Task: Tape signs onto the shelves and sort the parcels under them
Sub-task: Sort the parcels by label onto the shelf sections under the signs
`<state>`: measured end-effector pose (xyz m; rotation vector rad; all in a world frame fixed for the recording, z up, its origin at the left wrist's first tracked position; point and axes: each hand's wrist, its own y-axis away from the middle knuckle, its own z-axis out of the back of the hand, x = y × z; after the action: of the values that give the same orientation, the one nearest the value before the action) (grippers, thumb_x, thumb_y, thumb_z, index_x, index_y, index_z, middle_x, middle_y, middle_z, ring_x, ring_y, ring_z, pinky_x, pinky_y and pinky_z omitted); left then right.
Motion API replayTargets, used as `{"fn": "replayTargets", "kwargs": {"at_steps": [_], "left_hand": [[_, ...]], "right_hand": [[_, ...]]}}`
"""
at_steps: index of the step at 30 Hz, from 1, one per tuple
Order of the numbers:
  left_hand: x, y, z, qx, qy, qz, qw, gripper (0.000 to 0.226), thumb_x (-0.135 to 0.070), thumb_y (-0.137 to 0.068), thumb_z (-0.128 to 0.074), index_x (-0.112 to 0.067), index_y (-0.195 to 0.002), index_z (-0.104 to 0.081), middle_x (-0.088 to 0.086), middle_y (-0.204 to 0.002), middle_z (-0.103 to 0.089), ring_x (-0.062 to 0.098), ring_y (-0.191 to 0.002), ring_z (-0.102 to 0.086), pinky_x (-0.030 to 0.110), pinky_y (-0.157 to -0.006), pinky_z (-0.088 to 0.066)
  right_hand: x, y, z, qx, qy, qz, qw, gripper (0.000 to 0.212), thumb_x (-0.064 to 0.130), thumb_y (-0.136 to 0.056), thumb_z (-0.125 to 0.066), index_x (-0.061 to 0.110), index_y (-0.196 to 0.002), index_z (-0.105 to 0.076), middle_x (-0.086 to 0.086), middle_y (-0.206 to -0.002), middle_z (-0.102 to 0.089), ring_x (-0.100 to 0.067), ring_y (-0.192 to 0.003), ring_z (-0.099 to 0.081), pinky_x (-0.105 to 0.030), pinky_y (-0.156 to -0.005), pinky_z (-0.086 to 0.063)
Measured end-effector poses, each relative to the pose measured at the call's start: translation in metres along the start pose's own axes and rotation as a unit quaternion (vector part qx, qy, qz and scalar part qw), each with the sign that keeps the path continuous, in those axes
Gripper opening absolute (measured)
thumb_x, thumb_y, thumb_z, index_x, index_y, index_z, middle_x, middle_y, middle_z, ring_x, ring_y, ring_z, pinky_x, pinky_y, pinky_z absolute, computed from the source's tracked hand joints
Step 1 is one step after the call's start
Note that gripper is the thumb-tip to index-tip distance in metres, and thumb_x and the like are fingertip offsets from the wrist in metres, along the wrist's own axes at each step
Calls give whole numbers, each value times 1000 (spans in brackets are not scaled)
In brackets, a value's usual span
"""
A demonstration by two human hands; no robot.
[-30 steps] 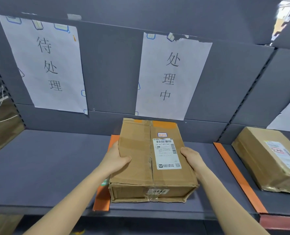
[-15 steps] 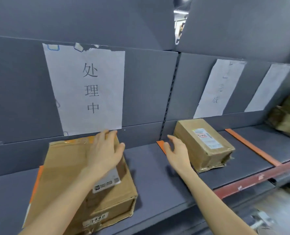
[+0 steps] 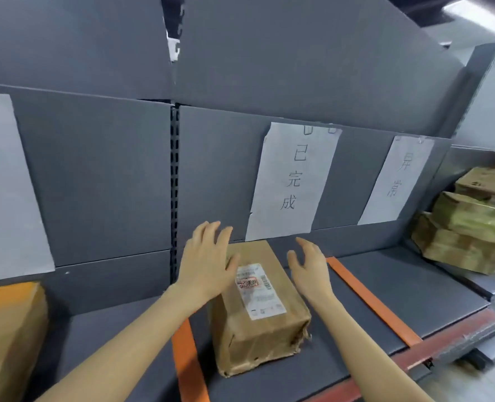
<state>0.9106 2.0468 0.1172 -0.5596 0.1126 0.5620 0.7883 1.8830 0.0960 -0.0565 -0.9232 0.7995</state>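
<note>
A small brown parcel [image 3: 258, 311] with a white label lies on the grey shelf [image 3: 400, 288] under a white paper sign [image 3: 292, 181] taped to the back panel. My left hand [image 3: 205, 262] hovers with spread fingers over the parcel's left far corner. My right hand [image 3: 310, 271] is open just right of the parcel, fingers spread, holding nothing. A second paper sign [image 3: 397, 181] hangs further right. The larger brown box [image 3: 8, 338] sits at the left edge below another sign [image 3: 5, 184].
Orange tape strips [image 3: 371, 300] mark off the shelf sections on either side of the small parcel. Several brown parcels [image 3: 472, 224] are stacked at the far right. A slotted upright [image 3: 174, 181] divides the back panels.
Both hands let go of the large box and moved right to the small parcel. The view swung right, so the large box now sits at the left edge.
</note>
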Motion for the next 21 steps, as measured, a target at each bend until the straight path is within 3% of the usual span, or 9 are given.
{"fn": "replayTargets", "kwargs": {"at_steps": [3,5,8,11,13,18,21], "left_hand": [[-27,-40,-16,-22,-58,-21,998,47,-31,-74,-66,-3,-112,-65,22,-116,-62,44,-111,-57,50,-76,-52],[-46,-64,-21,-31,-93,-39,994,57,-26,-64,-79,-2,-114,-63,23,-121,-59,44,-115,-54,50,-81,-51],[-71,-97,-25,-6,-129,-46,991,62,-28,-81,-66,-2,-133,-47,23,-144,-37,41,-136,-30,48,-104,-33],[-79,-126,-31,-39,-170,-112,978,69,-26,-57,-85,1,-116,-63,23,-123,-59,44,-115,-54,50,-86,-49],[-80,-147,-35,-66,-198,-137,968,69,-26,-50,-87,0,-111,-66,19,-116,-64,41,-109,-60,49,-80,-52],[-83,-195,-31,-138,-269,-164,939,69,-25,-52,-82,-4,-115,-64,15,-119,-63,34,-113,-59,43,-86,-51],[-74,-218,-34,-184,-290,-166,924,78,-26,-58,-76,-3,-126,-46,16,-127,-58,33,-120,-54,41,-91,-48]], "right_hand": [[-14,-45,11,2,23,39,999,44,15,-96,-48,5,-138,-41,-11,-142,-42,-30,-132,-34,-33,-106,-27],[-18,-77,14,4,43,62,997,46,14,-95,-49,5,-139,-40,-12,-143,-40,-31,-132,-32,-36,-106,-26],[-17,-120,21,-3,69,84,994,51,19,-96,-48,9,-144,-33,-13,-152,-26,-31,-139,-21,-43,-111,-22],[-11,-156,31,-45,99,101,989,55,23,-97,-46,14,-147,-26,-13,-156,-14,-31,-142,-13,-47,-111,-17],[-6,-177,38,-79,102,104,986,56,25,-97,-44,16,-148,-22,-13,-157,-10,-31,-143,-10,-48,-111,-15],[9,-220,42,-133,104,177,970,56,21,-95,-48,12,-147,-28,-18,-155,-15,-36,-141,-15,-54,-110,-18],[10,-237,33,-145,103,226,958,55,22,-91,-45,7,-142,-35,-28,-149,-24,-44,-138,-23,-52,-111,-21]]}}
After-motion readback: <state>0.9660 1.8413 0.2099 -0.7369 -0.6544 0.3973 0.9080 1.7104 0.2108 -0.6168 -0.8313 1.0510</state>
